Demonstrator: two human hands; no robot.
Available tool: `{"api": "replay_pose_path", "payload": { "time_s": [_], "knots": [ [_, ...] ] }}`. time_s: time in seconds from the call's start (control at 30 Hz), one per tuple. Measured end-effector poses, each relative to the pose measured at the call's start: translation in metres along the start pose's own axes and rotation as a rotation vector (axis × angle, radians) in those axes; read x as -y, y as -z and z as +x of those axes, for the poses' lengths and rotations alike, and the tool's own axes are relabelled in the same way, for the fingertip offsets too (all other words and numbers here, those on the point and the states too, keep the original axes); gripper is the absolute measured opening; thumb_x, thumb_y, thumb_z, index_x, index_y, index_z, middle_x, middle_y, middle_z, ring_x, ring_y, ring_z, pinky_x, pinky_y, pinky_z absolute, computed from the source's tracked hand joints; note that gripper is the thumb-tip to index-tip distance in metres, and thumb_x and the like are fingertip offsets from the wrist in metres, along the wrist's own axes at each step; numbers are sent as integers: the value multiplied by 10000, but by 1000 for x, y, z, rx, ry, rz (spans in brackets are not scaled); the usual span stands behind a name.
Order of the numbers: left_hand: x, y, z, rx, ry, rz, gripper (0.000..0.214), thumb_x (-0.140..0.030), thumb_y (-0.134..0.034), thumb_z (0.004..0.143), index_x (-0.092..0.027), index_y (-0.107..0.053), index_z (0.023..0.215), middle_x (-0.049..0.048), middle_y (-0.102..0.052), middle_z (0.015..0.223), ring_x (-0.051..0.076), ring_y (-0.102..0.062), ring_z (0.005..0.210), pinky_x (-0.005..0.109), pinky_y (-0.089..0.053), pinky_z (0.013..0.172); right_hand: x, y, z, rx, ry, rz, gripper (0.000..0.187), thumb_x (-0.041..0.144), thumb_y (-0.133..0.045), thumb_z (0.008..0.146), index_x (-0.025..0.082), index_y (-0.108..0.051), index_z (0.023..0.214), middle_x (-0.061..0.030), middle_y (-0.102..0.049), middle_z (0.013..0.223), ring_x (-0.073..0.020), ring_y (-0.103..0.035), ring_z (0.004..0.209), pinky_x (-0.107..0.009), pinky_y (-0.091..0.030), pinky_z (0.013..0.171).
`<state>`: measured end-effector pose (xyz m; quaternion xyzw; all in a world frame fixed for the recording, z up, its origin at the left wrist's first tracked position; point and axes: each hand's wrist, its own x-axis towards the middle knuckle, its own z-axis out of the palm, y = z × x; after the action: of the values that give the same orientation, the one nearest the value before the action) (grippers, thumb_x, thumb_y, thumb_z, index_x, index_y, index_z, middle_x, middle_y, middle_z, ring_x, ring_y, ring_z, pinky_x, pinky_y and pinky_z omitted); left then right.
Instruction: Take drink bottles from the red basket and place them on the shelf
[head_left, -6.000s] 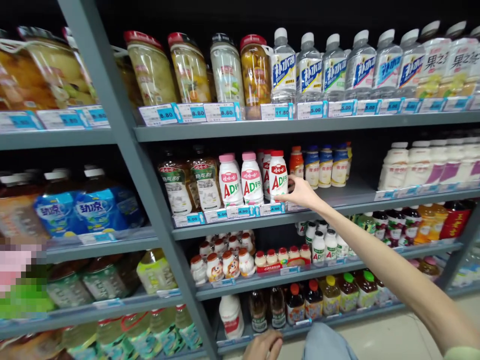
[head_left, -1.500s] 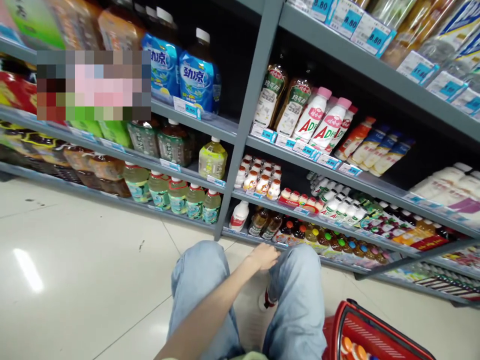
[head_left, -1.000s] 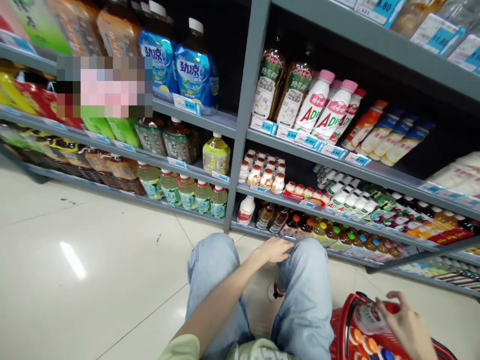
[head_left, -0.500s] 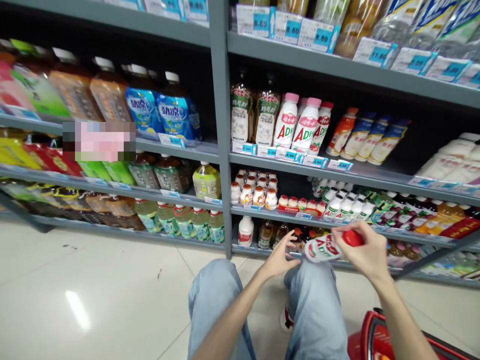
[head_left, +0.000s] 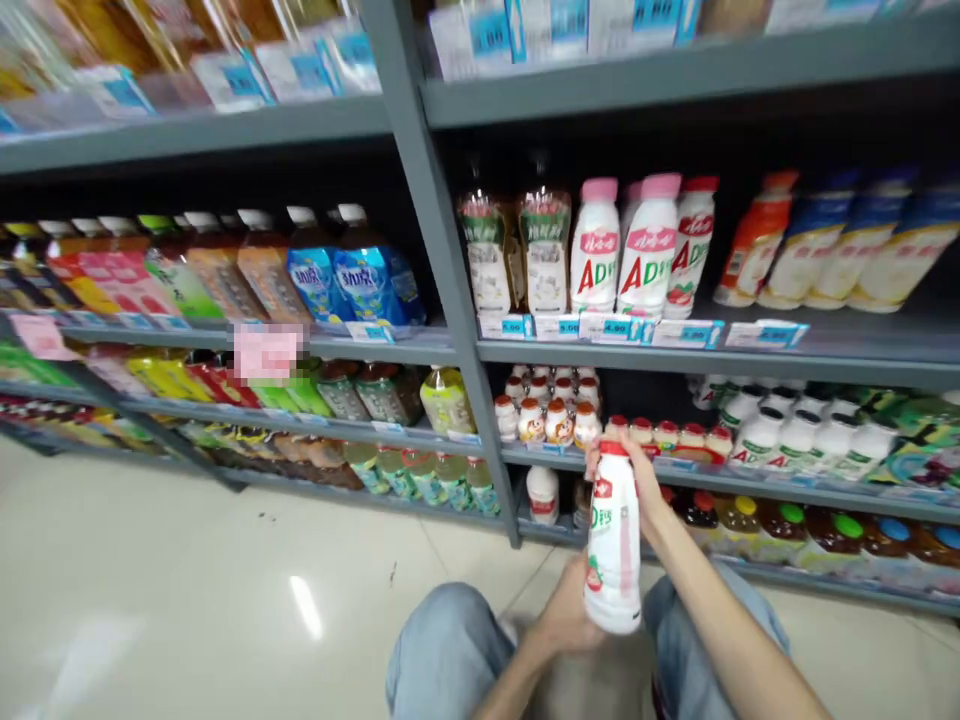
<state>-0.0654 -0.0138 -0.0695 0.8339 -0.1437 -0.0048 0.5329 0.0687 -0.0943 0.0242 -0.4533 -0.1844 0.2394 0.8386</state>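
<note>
White, with a red cap, a smooth bottle [head_left: 616,560] is held up in front of the seated or crouching person's knees, its cap end toward the shelves [head_left: 421,190]. Green lettering and a small strawberry picture show along its left side. The right hand [head_left: 643,482] is closed around the bottle's neck, just below the cap, its fingers curled on both sides. The left hand [head_left: 574,610] is beside and partly behind the bottle's lower end; its fingers are hidden, so how far they are open, or whether they grip, cannot be told.

Pale blue jeans [head_left: 448,655] cover the knees on either side. Beyond, grey shelving carries similar white bottles with pink caps [head_left: 649,255], next to brown bottles [head_left: 547,250] with green and white labels. Blue price tags [head_left: 616,328] line the shelf edge. Lower down sit small brown-capped bottles [head_left: 559,424]. Pale, shiny tiles [head_left: 225,610] cover the floor at left.
</note>
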Motion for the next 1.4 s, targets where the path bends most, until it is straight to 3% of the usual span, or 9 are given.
{"api": "replay_pose_path", "payload": {
  "time_s": [0.07,0.23,0.4,0.6,0.73,0.87,1.0,1.2,1.4],
  "knots": [
    [2,-1,-2,-98,38,-76,554,-316,-709,736,-240,-564,1264,92,-732,1075,303,-701,981,467,-577,908,-2,8,-4,-52,-99,39,554,739,-621,828,191,-691,781,-37,-695,608,-148,-614,532,-233,-475,481],
    [18,-13,1,-374,194,-64,629,-183,-687,683,-196,-500,1283,66,-752,970,266,-704,833,394,-575,780,-5,9,6,-211,-303,-101,626,818,-594,799,198,-662,853,-44,-703,598,-173,-594,444,-279,-466,414],
    [20,-22,5,-483,200,27,878,-118,-662,651,-216,-379,1477,77,-748,1152,278,-723,990,381,-571,848,-11,7,6,-299,-217,-158,586,793,-621,799,208,-648,807,-42,-719,636,-176,-625,490,-287,-490,440],
    [17,-23,7,-598,6,-73,925,-147,-679,693,-199,-327,1547,125,-682,1343,281,-683,1171,407,-562,966,-7,15,5,-325,-170,-101,576,778,-576,837,209,-668,831,-37,-722,655,-188,-671,579,-294,-525,520],
    [22,-25,6,-609,-56,-101,896,-188,-676,746,-211,-315,1566,127,-666,1340,273,-674,1164,419,-554,980,-6,18,5,-322,-224,-61,611,804,-542,840,207,-672,861,-44,-757,733,-167,-632,540,-285,-507,494],
    [33,-30,2,-582,-8,91,970,-186,-677,706,-208,-293,1597,135,-619,1307,297,-635,1149,446,-539,983,-9,15,5,-346,-248,-60,642,824,-537,831,196,-665,862,-53,-746,713,-160,-638,525,-268,-491,467],
    [37,-30,-2,-500,23,239,988,-143,-640,701,-248,-284,1617,93,-582,1161,258,-623,1037,367,-547,878,-14,13,4,-377,-217,-110,643,836,-532,823,204,-649,824,-50,-710,637,-184,-655,529,-279,-481,445],
    [34,-28,-3,-481,-13,235,967,-130,-621,723,-262,-287,1621,71,-562,1114,221,-613,973,306,-531,831,-14,20,3,-375,-247,-69,627,806,-513,859,192,-637,842,-29,-697,634,-165,-655,535,-280,-503,489],
    [30,-33,-3,-467,60,208,1018,-153,-670,663,-239,-297,1606,87,-610,1173,259,-643,1011,349,-554,858,-13,23,0,-372,-274,-78,625,785,-505,885,177,-644,866,-24,-684,618,-165,-666,549,-265,-487,485]
  ]
}}
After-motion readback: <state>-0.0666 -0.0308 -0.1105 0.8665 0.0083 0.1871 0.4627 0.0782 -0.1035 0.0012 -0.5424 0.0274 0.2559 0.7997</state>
